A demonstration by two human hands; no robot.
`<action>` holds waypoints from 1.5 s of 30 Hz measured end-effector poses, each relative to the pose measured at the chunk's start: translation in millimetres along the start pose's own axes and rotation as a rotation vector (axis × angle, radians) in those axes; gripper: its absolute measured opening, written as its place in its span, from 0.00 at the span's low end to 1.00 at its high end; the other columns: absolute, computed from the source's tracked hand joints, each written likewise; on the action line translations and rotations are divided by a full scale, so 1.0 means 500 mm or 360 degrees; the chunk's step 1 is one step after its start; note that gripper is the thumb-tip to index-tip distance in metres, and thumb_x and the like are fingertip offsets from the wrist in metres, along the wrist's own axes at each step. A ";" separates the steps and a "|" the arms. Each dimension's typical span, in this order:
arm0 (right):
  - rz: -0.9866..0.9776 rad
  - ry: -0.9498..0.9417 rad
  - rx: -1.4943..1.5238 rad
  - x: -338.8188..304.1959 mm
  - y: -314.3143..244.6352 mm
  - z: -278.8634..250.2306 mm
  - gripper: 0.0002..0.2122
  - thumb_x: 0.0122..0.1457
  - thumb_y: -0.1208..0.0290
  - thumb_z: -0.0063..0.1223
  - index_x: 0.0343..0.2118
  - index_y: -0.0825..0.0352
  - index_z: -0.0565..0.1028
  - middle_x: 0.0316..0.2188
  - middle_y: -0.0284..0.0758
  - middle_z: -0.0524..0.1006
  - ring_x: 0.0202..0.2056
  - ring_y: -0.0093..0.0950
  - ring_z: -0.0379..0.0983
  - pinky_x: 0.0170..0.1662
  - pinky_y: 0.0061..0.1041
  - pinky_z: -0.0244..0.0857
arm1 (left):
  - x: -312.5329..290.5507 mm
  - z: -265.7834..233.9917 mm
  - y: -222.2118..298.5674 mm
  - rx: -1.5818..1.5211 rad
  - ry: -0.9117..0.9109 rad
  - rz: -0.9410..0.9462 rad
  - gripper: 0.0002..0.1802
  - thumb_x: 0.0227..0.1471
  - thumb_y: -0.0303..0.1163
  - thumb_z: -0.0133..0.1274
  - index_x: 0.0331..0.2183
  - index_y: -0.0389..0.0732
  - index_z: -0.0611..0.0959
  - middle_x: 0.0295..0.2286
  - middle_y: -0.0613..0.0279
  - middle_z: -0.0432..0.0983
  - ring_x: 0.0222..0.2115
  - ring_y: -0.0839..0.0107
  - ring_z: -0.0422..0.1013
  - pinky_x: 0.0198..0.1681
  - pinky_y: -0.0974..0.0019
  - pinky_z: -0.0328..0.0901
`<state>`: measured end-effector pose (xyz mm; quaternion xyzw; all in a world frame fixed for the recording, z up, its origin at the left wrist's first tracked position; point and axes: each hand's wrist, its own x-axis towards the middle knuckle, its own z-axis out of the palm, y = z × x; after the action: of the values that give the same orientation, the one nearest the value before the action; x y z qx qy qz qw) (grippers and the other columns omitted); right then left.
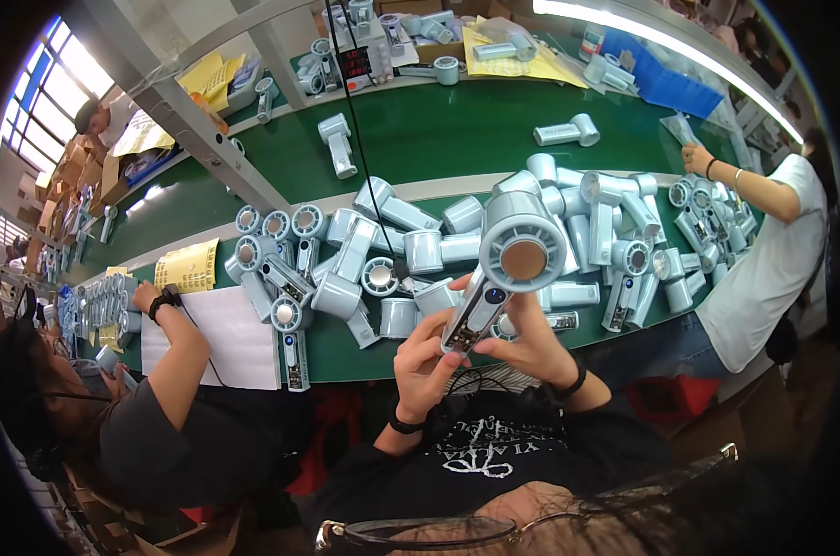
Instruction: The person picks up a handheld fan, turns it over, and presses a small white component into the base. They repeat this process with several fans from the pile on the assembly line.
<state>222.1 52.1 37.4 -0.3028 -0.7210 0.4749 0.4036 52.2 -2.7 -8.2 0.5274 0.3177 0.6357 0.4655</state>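
Left to right:

- Co-worker's hand (pixel 146 297): beside closely ranked handheld fans (pixel 108 306), apparently lined up to save space.
- White foam sheet (pixel 214 338): flat on green worktop (pixel 338 365), seemingly as padding; yellow label sheet (pixel 186 266) at its far edge.
- Loose fans (pixel 424 250): pale blue-grey, heaped, heads and handles crossing.
- Left hand (pixel 418 369): thumb and fingers pinching the handle's lower end.
- Held fan (pixel 510 267): raised over the worktop's near part, tilted, vented head away from the wearer; display and exposed circuit board face up, presumably for viewing.
- Right hand (pixel 537 347): thumb near the handle's end, other fingers partly hidden behind, seemingly steadying; their exact contact cannot be told.

Edges and room: metal rail (pixel 457 186) bounds the heap's far side; fans crowd both flanks. Freer room appears above the heap and toward the wearer, short of the torso.
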 end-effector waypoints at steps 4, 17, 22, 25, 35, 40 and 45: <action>0.0050 0.0267 -0.0275 0.002 -0.018 -0.088 0.44 0.35 0.57 0.73 0.53 0.69 0.58 0.48 0.43 0.67 0.52 0.34 0.65 0.54 0.32 0.58 | -0.008 -0.022 0.004 -0.0041 -0.0123 -0.0002 0.13 0.54 0.29 0.50 0.25 0.27 0.78 0.43 0.42 0.71 0.32 0.71 0.71 0.29 0.74 0.67; -0.0629 -0.0145 -0.0369 0.022 0.023 -0.140 0.43 0.33 0.61 0.75 0.51 0.65 0.58 0.42 0.43 0.72 0.44 0.38 0.71 0.49 0.40 0.64 | -0.013 -0.014 0.023 0.0453 -0.0049 -0.0260 0.23 0.61 0.37 0.38 0.24 0.29 0.76 0.40 0.49 0.73 0.27 0.77 0.67 0.30 0.76 0.61; -0.1102 0.0037 -0.0392 0.023 0.012 -0.119 0.41 0.36 0.63 0.73 0.52 0.62 0.56 0.39 0.42 0.73 0.41 0.38 0.72 0.47 0.45 0.66 | -0.005 -0.009 0.016 0.0725 0.0034 0.0273 0.23 0.62 0.36 0.36 0.23 0.28 0.72 0.41 0.48 0.67 0.34 0.69 0.67 0.37 0.71 0.63; -0.1415 0.0239 -0.0351 0.013 -0.013 -0.106 0.37 0.40 0.67 0.71 0.52 0.59 0.58 0.38 0.43 0.74 0.40 0.39 0.72 0.45 0.46 0.68 | -0.022 -0.014 0.015 0.0729 0.0054 0.0380 0.22 0.61 0.35 0.36 0.21 0.29 0.69 0.42 0.47 0.64 0.38 0.64 0.66 0.41 0.68 0.63; -0.1281 0.1563 -0.0856 -0.011 -0.120 -0.217 0.42 0.48 0.50 0.60 0.59 0.64 0.49 0.32 0.36 0.65 0.30 0.29 0.62 0.34 0.28 0.59 | -0.026 -0.098 0.035 0.1129 0.0499 0.0238 0.17 0.57 0.28 0.41 0.18 0.31 0.69 0.42 0.45 0.64 0.40 0.60 0.66 0.41 0.66 0.61; -0.1061 0.0302 0.1167 -0.027 -0.087 -0.287 0.45 0.43 0.51 0.64 0.57 0.69 0.50 0.32 0.37 0.64 0.29 0.30 0.64 0.31 0.28 0.58 | -0.006 -0.096 0.025 0.1430 0.0487 0.0360 0.13 0.55 0.24 0.43 0.20 0.30 0.71 0.41 0.47 0.68 0.33 0.65 0.66 0.36 0.68 0.60; -0.0521 0.0442 0.0457 0.147 -0.096 -0.240 0.42 0.41 0.55 0.68 0.53 0.70 0.55 0.35 0.38 0.70 0.31 0.27 0.70 0.36 0.28 0.65 | -0.006 -0.101 0.035 0.0884 0.0299 -0.0039 0.17 0.57 0.26 0.40 0.17 0.31 0.68 0.38 0.48 0.72 0.31 0.68 0.68 0.28 0.72 0.59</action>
<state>287.7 147.8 130.3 -0.1839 -0.6233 0.4547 0.6090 -0.9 -7.3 -6.0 0.5697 0.5276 0.5647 0.2795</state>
